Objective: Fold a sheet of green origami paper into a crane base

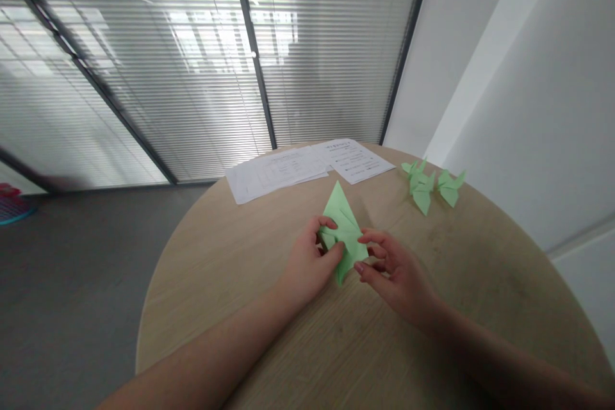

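A light green sheet of folded paper (pixel 346 228) is held above the middle of the round table, with a pointed tip at the top and creased flaps on its face. My left hand (pixel 314 256) grips its left side, the thumb pressed on the front and the fingers curled at the edge. At the right corner, my right hand (pixel 390 269) has its thumb and fingertips closed around the paper's edge. Part of the paper's lower left is hidden by my left thumb.
Several green folded paper figures (pixel 423 189) sit at the table's right far side. White printed sheets (pixel 283 170) lie along the far edge of the wooden table (pixel 216 256). Beyond stand glass panels with blinds (pixel 327 77) and a white wall (pixel 552 90). A red and blue basket (pixel 12 205) is at far left.
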`<state>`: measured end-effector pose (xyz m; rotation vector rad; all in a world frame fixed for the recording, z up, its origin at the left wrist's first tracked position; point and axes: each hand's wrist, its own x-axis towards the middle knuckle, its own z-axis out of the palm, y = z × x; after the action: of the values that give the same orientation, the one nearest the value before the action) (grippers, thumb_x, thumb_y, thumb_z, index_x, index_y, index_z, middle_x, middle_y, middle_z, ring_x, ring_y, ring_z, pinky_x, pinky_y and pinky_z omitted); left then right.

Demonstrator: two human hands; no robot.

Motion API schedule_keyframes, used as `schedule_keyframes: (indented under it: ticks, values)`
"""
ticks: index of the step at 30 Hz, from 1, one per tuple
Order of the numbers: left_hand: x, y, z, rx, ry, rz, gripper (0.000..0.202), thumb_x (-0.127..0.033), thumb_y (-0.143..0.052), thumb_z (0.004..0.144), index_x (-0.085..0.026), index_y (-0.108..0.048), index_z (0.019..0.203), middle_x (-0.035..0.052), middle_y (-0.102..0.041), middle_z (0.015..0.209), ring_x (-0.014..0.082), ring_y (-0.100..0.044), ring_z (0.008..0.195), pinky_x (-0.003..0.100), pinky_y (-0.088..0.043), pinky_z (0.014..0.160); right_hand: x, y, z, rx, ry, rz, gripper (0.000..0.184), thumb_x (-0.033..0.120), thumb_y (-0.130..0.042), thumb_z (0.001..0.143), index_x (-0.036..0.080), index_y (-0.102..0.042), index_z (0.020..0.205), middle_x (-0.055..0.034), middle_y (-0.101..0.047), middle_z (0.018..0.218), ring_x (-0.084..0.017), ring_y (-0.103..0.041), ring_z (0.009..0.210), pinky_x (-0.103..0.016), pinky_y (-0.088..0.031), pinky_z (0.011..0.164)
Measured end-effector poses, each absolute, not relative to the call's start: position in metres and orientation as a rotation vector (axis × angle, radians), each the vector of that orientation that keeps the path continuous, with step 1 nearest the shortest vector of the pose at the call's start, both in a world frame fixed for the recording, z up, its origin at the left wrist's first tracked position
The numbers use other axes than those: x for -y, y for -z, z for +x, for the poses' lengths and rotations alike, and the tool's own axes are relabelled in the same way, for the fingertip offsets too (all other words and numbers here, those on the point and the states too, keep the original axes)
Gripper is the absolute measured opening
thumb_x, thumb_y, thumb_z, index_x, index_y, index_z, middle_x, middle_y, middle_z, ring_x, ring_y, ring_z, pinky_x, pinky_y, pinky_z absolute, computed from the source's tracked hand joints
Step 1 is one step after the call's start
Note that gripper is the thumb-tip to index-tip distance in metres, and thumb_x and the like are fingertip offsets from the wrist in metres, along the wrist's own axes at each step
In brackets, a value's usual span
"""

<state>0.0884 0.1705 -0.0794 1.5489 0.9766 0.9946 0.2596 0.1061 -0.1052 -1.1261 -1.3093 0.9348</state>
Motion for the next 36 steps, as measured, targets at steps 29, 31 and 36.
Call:
schedule_keyframes:
  ticks: [29,31,36]
  values:
    - [-0.176,0.073,0.085,-0.913,-0.863,1.454,0.060,-0.015,-0.068,0.069,-0.019,-0.059,0.128,0.0033,-0.066,0.101,0.0169,-0.058,0.083,0.030,-0.048,0.075,-0.114,0.099,0.264,1.103,-1.230,-1.038,0.067,0.037,-0.081,0.077,0.030,-0.046,0.134,-0.0055,-0.061,0.120,-0.012,-0.065,0.065,-0.029,-0.060,0.050]
    - [-0.177,0.073,0.085,-0.907,-0.860,1.435,0.061,-0.016,-0.068,0.068,-0.018,-0.058,0.129,0.0033,-0.066,0.100,0.0169,-0.058,0.083,0.029,-0.049,0.075,-0.113,0.098,0.264,1.100,-1.231,-1.030,0.068,0.036,-0.082,0.076,0.031,-0.045,0.133,-0.0052,-0.061,0.120,-0.011,-0.065,0.064,-0.029,-0.060,0.050]
    - [-0.177,0.074,0.085,-0.882,-0.853,1.415,0.062,-0.017,-0.069,0.068,-0.018,-0.058,0.129,0.0031,-0.066,0.099,0.0161,-0.058,0.081,0.028,-0.048,0.074,-0.114,0.099,0.263,1.081,-1.209,-1.054,0.063,0.035,-0.083,0.075,0.029,-0.047,0.127,-0.0015,-0.059,0.107,-0.011,-0.064,0.059,-0.030,-0.060,0.049]
